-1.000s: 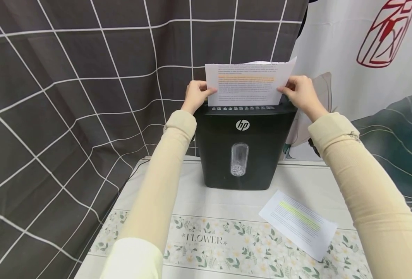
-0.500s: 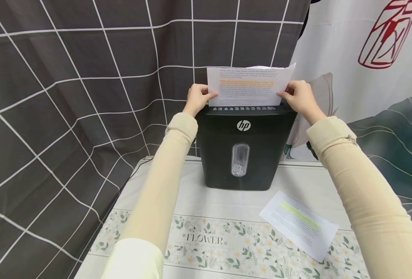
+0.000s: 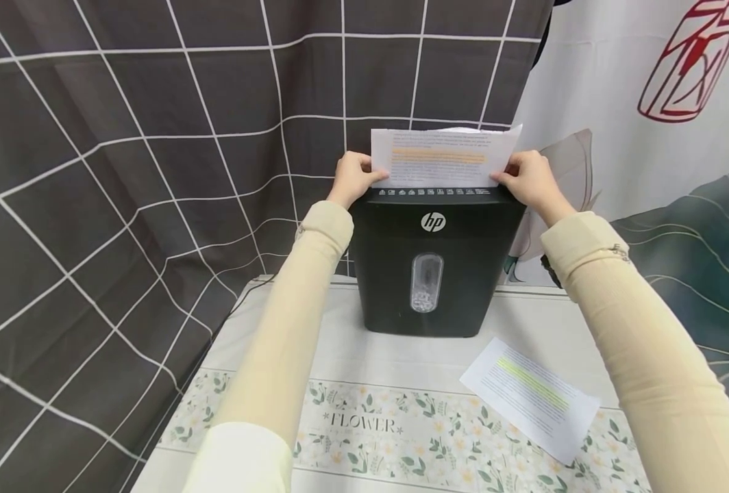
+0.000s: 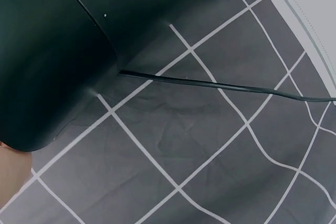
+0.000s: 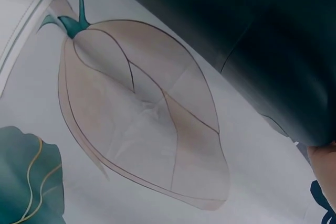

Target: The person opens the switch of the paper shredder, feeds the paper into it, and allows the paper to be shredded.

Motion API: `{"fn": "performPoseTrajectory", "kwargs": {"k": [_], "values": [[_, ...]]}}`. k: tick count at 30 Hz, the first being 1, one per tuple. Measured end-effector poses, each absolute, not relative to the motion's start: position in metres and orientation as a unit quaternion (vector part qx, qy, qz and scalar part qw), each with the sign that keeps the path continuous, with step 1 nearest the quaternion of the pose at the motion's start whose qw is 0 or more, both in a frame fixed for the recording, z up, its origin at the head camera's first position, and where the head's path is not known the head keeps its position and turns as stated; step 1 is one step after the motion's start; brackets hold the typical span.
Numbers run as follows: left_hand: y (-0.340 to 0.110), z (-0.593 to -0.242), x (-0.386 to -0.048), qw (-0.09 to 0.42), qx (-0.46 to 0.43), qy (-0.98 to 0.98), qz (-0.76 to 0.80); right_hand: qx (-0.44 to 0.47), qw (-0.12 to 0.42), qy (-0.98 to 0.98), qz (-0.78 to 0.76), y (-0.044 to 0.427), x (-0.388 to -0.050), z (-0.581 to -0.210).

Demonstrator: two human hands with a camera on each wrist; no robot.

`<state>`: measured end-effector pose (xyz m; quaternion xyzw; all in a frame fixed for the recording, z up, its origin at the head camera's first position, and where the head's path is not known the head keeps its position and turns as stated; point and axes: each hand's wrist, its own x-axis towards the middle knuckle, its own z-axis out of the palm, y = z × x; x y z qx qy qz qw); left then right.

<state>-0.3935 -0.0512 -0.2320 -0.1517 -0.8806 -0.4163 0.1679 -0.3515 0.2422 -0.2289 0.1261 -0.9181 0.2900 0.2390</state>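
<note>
A printed sheet of paper (image 3: 438,154) with an orange highlighted band stands upright in the top of a black HP paper shredder (image 3: 389,260). My left hand (image 3: 353,177) pinches the sheet's left edge between thumb and fingers, just above the shredder's top. At the opposite edge my right hand (image 3: 529,179) pinches the same sheet. The sheet's lower part is hidden inside the machine. Shredded bits show in the clear window (image 3: 426,282). Both wrist views catch mainly the shredder's sides, (image 4: 47,51) with only a sliver of each hand at the border.
A second printed sheet (image 3: 531,400) with a yellow highlight lies on the table (image 3: 334,349), right of a floral strip. A black cord (image 4: 210,84) runs from the shredder's left side. A dark grid curtain (image 3: 216,89) and a patterned white cloth (image 3: 617,157) hang behind.
The orange-highlighted sheet has sunk lower into the shredder, its top edge dropping. Both hands have come down slightly with it, still pinching its edges.
</note>
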Motion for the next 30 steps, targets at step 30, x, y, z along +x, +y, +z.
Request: {"fn": "performPoseTrajectory", "kwargs": {"k": [30], "values": [[-0.0525, -0.2308, -0.3905, 0.178, -0.172, -0.833, -0.495, 0.122, 0.277, -0.873, 0.382, 0.238, -0.3484, -0.2294]]}}
